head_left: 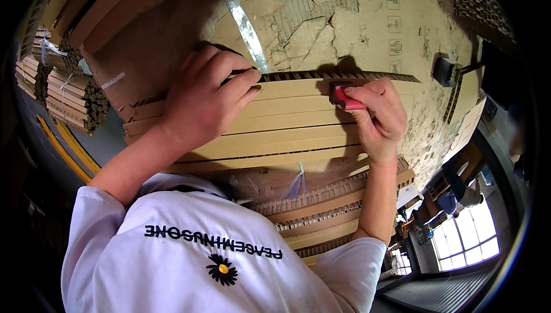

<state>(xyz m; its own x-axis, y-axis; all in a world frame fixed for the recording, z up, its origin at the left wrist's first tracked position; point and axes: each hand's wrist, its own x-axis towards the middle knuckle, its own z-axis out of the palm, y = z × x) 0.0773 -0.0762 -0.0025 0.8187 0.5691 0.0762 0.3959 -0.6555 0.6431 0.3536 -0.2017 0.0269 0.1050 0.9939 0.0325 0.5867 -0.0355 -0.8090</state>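
Several long tan cardboard strips (275, 122) lie side by side in front of me, running left to right. At the far edge of the row, a strip (298, 86) shows its dark, ribbed core. Bent over its left part, my left hand (209, 92) is closed, with thumb and fingers pinching at the strip's edge; part of this grip is hidden. Farther right, my right hand (379, 112) grips a small red and black hand tool (347, 99) between thumb and fingers. The tool's dark end touches or hovers just over the far strip; I cannot tell which.
Beneath the strips lies a worn, torn cardboard sheet (367, 32) with shiny tape (247, 29). Tied strip bundles (69, 98) stand at left, near yellow bars (69, 146). More strips (321, 210) lie close to my body. A dark block (445, 72) sits at right.
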